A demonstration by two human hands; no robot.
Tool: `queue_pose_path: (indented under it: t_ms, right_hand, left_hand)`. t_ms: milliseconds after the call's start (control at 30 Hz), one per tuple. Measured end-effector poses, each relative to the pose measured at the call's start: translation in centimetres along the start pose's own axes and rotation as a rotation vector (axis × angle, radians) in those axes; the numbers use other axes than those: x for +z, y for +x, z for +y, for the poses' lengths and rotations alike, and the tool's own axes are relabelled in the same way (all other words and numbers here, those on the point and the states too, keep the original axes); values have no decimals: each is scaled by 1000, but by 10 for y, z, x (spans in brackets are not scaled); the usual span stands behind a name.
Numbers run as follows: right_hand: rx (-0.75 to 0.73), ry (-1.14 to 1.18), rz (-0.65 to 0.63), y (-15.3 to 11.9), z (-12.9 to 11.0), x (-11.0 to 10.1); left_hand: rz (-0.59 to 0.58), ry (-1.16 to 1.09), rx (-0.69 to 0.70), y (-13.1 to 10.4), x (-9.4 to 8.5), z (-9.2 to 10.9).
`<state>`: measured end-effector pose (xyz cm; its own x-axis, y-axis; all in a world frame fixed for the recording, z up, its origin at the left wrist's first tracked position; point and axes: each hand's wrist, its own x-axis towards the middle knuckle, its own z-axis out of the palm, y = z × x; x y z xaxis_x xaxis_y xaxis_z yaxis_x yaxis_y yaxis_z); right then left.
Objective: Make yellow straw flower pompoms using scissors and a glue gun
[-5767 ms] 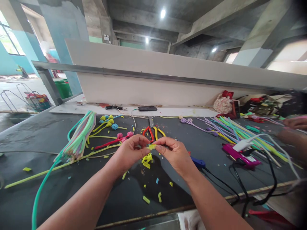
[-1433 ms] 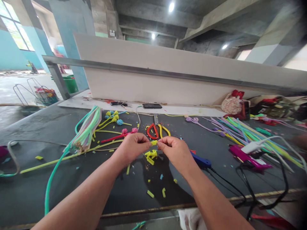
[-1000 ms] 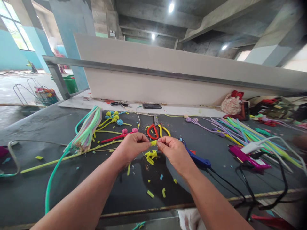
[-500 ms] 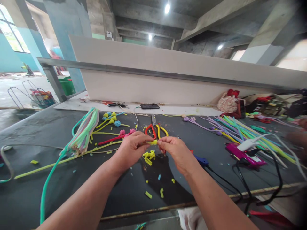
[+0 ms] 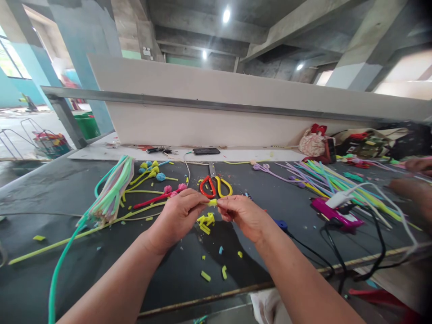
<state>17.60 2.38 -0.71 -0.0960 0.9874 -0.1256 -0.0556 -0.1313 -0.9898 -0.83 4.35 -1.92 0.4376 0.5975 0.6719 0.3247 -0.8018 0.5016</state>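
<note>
Between my two hands is a short yellow piece of pipe cleaner (image 5: pixel 212 203). The fingertips of my left hand (image 5: pixel 182 215) pinch its left end, and those of my right hand (image 5: pixel 243 216) pinch its right end. Just below lies a small pile of cut yellow pieces (image 5: pixel 205 221) on the dark table (image 5: pixel 111 265). Scissors (image 5: pixel 216 185) with one red and one yellow handle rest right behind my fingers. Beyond my left hand are pink pipe-cleaner flowers (image 5: pixel 173 191) on red stems. Loose yellow bits (image 5: pixel 205 276) are scattered nearer the table's front edge.
A tied bundle of pastel pipe cleaners (image 5: pixel 113 191) lies left; more pipe cleaners (image 5: pixel 340 184) spread right. A magenta power strip (image 5: pixel 334 215) with black cables sits front right. A phone (image 5: pixel 206 151) lies at the back. Another person's hand (image 5: pixel 410 186) shows at the right edge.
The view has shifted slightly to the right. My fingers still pinch the yellow piece, which now shows more plainly between them. The other person's hands have come further into view.
</note>
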Motion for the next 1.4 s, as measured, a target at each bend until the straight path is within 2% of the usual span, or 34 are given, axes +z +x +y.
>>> queue_pose_path:
  t_ms: [133,233,333,400,467,567,633,733,833,967,1400]
  right_hand:
    - [0,-11,-7,-1,-1,0]
    - [-16,-58,4,-1,-2,2]
    - [-35,-156,27,-1,-3,2]
    - [-54,-246,60,0,-3,1]
    - [-91,-354,117,2,1,1]
    - [-173,-557,176,6,10,7]
    - [-240,-701,150,8,17,15]
    - [-323,-881,78,10,26,26]
    - [-351,-992,48,10,30,29]
    - [-350,-1008,55,9,31,22]
    - [-193,-695,194,8,17,7]
  left_hand:
    - [-1,44,5,-1,-1,4]
    - [-11,74,-40,-1,0,7]
    - [7,76,-145,1,1,6]
    - [25,9,-292,3,2,4]
    - [52,-170,-506,5,1,0]
    - [82,-608,-771,7,-3,-6]
    - [86,-869,-855,8,-5,-8]
    - [76,-1062,-938,8,-8,-10]
    - [44,-1137,-984,8,-8,-9]
    - [-14,-1196,-975,7,-6,-8]
    - [-60,-1107,-927,6,-2,-7]
